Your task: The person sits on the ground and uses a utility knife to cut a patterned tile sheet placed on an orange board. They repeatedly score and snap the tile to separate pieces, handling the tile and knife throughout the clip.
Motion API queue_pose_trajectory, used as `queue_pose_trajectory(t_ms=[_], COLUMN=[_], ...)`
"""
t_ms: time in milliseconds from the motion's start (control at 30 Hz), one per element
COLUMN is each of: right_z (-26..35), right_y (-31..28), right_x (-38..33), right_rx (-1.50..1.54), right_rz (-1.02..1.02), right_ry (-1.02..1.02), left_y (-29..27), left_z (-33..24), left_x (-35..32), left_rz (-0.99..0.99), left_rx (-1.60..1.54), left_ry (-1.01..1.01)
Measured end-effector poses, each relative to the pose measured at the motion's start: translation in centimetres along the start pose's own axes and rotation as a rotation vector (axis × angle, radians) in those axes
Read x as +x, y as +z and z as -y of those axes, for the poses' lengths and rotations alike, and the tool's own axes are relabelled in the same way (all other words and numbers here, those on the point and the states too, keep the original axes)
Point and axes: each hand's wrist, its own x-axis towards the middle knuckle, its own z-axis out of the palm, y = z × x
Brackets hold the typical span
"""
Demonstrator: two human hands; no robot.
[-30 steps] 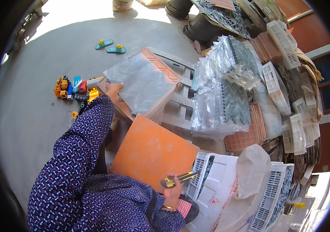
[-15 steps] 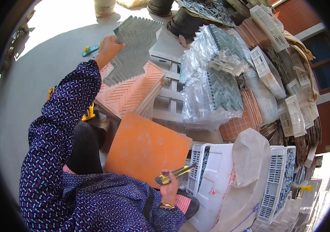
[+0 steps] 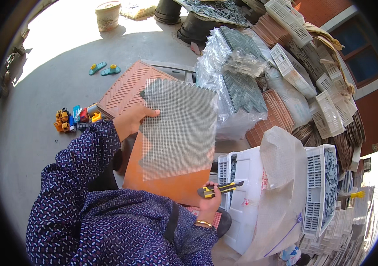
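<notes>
My left hand (image 3: 135,120) grips the left edge of a mesh-backed mosaic tile sheet (image 3: 178,128), thumb on top. Its white mesh faces up, and the grey-green tiles show through with a zigzag outline. The mesh reaches past the tiles in a fringe. Below it lies an orange board (image 3: 171,188), partly covered by the sheet; whether the two touch I cannot tell. My right hand (image 3: 210,198) is closed around a yellow and black utility knife (image 3: 220,189) that points right, beside the board's near right corner.
Left of the board stands a stack of terracotta herringbone sheets (image 3: 129,88). Toy vehicles (image 3: 67,120) and green slippers (image 3: 105,69) lie on the floor. Plastic-wrapped green tile sheets (image 3: 237,75) are piled at the far right. White crates (image 3: 317,190) with tile pieces stand at right.
My left hand has brought the tile sheet from over the terracotta stack toward me, above the orange board, mesh side up. The right hand with the knife has shifted slightly right and away.
</notes>
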Motion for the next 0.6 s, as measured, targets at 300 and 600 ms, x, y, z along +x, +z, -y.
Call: queue_pose_trajectory(t_ms=[300, 600], right_z=[0.8, -2.0], right_y=[-1.4, -1.1], right_x=[-0.4, 1.8], right_rx=[0.055, -0.928], right_rz=[-0.018, -0.24], right_ry=[-0.028, -0.233], left_y=[-4.0, -6.8], left_z=[22.7, 24.0], left_x=[1.1, 1.4], left_rz=[-0.084, -0.169], left_rx=[-0.36, -0.21], left_ry=[-0.131, -0.061])
